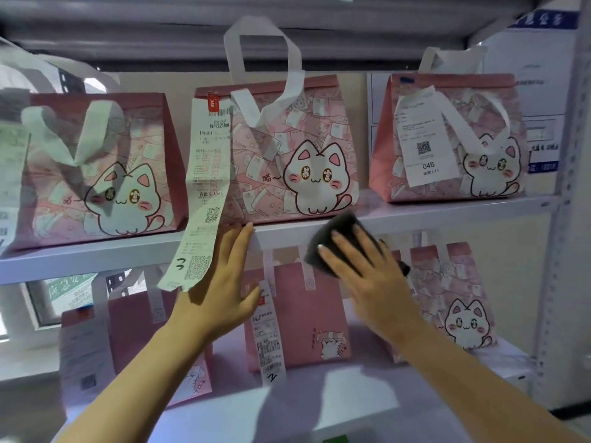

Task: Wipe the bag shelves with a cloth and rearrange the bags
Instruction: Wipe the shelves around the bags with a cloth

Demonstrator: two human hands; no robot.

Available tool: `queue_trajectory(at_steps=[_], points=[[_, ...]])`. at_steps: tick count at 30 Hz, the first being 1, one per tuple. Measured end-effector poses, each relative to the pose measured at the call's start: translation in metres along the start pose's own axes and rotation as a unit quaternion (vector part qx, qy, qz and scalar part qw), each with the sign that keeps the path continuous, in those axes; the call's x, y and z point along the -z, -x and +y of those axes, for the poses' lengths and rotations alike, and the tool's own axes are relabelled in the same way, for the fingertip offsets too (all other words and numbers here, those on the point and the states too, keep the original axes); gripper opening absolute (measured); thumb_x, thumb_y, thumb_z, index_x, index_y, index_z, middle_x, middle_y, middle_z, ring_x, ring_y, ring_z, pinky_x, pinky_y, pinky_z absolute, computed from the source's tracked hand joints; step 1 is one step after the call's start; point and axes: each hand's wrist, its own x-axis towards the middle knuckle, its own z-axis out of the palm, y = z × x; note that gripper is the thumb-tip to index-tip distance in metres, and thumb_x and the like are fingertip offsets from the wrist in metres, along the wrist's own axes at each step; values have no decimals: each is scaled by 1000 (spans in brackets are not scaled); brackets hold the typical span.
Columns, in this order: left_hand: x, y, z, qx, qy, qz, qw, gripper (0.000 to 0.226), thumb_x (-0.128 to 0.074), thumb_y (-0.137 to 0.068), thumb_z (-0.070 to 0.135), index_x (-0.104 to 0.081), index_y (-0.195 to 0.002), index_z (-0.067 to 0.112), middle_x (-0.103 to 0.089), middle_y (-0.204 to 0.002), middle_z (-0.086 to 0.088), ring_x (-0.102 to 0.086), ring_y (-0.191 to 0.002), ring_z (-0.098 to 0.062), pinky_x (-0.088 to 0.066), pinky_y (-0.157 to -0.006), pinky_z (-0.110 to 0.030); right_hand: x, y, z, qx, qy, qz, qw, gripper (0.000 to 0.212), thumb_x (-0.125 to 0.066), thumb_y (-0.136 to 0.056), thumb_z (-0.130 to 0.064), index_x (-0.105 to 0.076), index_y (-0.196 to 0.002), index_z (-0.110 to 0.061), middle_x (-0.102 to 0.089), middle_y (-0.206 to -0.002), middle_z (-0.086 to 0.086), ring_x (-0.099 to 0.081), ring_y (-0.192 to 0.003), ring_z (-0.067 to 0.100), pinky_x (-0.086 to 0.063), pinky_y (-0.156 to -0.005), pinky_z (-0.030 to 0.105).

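Three pink cat bags stand in a row on the upper shelf (96, 257), and three more sit on the lower shelf (319, 394) beneath. The left bag (105, 174) on top is blurred, its white handles flopped forward. Next comes the middle bag (287, 161), with a long receipt (204, 187) hanging from its top corner past the shelf's front edge; I can read "KFC" in red at its head and a handwritten "3" near its foot. My left hand (220, 289) lies flat and open beside that receipt, fingertips touching the shelf edge under the middle bag. Below it, the lower middle bag (297, 318) carries a slip marked "2". My right hand (361, 273) presses the dark cloth (339, 238) against the shelf's front edge with straight, spread fingers, in the bare stretch between the middle bag and the right bag (447, 139), whose label reads "046". The shelf's upright post (563, 219) closes the right side.
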Motion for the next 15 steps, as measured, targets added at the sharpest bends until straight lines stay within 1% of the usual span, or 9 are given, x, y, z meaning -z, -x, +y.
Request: queue_trajectory(at_steps=[1,3,5,6,7,9,12,13,15], points=[[0,1,-3,13,-28,-12,999,85,-51,-76,40,-13,-150,23,-28,-146,-12,-29,-133,-32,-36,-103,-60,0,6,10,-16,5,2,1000,66,-53,-82,-3,-37,-143,-22,-35,-151,6,-30,-140,33,-32,-108,54],[-2,0,-7,30,-28,-28,999,88,-46,-74,49,-2,-149,36,-21,-147,-2,-27,-136,-35,-38,-100,-59,1,14,25,-54,2,8,998,72,-64,-77,1,-40,-142,-19,-39,-149,9,-34,-137,35,-36,-106,54],[-8,0,-9,44,3,-37,998,90,-45,-72,49,3,-148,43,-17,-149,0,-24,-137,-37,-41,-96,-59,3,15,25,-101,-13,17,995,72,-65,-76,3,-40,-141,-17,-42,-147,11,-37,-135,37,-39,-103,55],[-10,0,-7,53,16,-38,998,90,-44,-71,49,3,-148,44,-16,-149,-1,-24,-137,-38,-43,-95,-58,4,13,19,-120,-9,23,993,69,-61,-78,3,-42,-141,-16,-43,-145,13,-39,-133,38,-40,-102,56],[-11,-1,-4,62,18,-34,997,89,-43,-71,49,1,-148,41,-16,-148,-2,-26,-136,-37,-44,-95,-57,5,9,9,-134,0,27,991,64,-55,-80,2,-43,-140,-15,-44,-145,14,-41,-132,40,-41,-100,57],[-12,-3,5,67,2,-19,998,85,-42,-72,49,-8,-147,30,-20,-143,-5,-31,-130,-36,-43,-96,-55,7,-1,-16,-148,5,22,989,59,-46,-83,-3,-44,-141,-17,-45,-145,14,-43,-130,41,-42,-100,56],[-12,-5,18,74,8,0,997,82,-41,-73,46,-20,-144,12,-26,-138,-16,-37,-124,-37,-40,-100,-53,9,-13,-41,-85,-17,9,996,57,-39,-85,-7,-46,-140,-21,-44,-146,9,-41,-132,39,-40,-99,53],[-10,-3,20,78,-2,3,997,82,-41,-73,46,-19,-145,12,-27,-140,-18,-36,-126,-39,-39,-101,-54,9,-14,-40,-61,-20,6,998,56,-38,-85,-8,-46,-140,-22,-43,-147,7,-40,-134,38,-40,-100,52],[-5,1,21,88,-51,-4,995,83,-44,-75,45,-13,-148,18,-25,-148,-16,-33,-133,-39,-39,-103,-54,11,-12,-29,-34,-19,-4,999,56,-38,-87,-10,-43,-141,-23,-42,-148,5,-38,-135,35,-40,-101,51]])
